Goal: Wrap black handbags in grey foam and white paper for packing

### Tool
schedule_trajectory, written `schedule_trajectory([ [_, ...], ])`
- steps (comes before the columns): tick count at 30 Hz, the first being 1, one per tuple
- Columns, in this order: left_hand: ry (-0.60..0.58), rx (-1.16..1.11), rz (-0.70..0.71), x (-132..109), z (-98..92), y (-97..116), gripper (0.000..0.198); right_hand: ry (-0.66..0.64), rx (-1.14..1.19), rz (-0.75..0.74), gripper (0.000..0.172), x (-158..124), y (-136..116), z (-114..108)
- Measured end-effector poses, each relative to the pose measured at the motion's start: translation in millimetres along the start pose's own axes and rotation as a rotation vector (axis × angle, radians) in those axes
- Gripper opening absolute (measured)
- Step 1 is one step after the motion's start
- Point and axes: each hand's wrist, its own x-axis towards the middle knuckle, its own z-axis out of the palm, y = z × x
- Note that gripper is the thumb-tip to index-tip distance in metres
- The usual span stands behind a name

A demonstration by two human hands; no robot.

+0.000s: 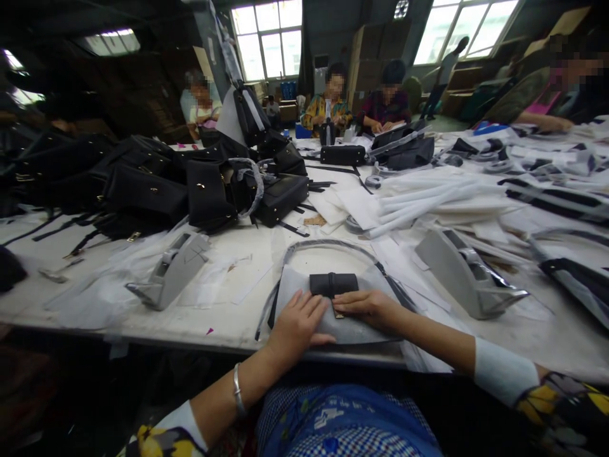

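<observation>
My left hand lies flat, fingers spread, on a grey wrapped bag at the table's near edge. My right hand rests beside it on the same wrapping, fingers stretched toward the black strap tab and a small metal clasp below it. The bag's wrapped strap arcs over the top. Neither hand grips anything.
Two grey tape dispensers flank the bag. A heap of black bags fills the left, white wrapping sheets the right. Other people sit working at the far side of the white table.
</observation>
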Motion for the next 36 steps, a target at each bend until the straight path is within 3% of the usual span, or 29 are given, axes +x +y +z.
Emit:
schedule_trajectory([
  [3, 0.067, -0.059, 0.078, -6, 1.6, 13, 0.047, -0.002, -0.01, -0.005, 0.03, -2, 0, 1],
  [6, 0.038, -0.136, 0.132, -8, 0.2, 18, 0.037, -0.021, 0.009, 0.029, 0.031, 1, -3, -4],
  [14, -0.093, -0.246, 0.17, 1, -8.7, 13, 0.034, -0.138, -0.109, 0.011, 0.018, 29, -10, -14],
  [20, -0.067, -0.256, 0.192, 2, -6.7, 11, 0.036, -0.187, -0.172, 0.064, 0.014, 37, -7, -6],
  [24, -0.054, -0.239, 0.196, -1, -2.4, 9, 0.037, -0.145, -0.16, 0.161, 0.009, 38, -16, 2],
  [27, -0.034, -0.213, 0.211, -3, 3.5, 6, 0.036, -0.097, -0.047, 0.223, 0.004, 41, -18, -8],
  [30, -0.001, -0.181, 0.219, -5, 9.0, 4, 0.035, 0.075, 0.095, 0.348, 0.009, 45, -1, -43],
  [36, 0.013, -0.175, 0.225, -4, 4.7, 4, 0.034, 0.898, 0.336, 0.798, 0.023, 42, 74, -135],
])
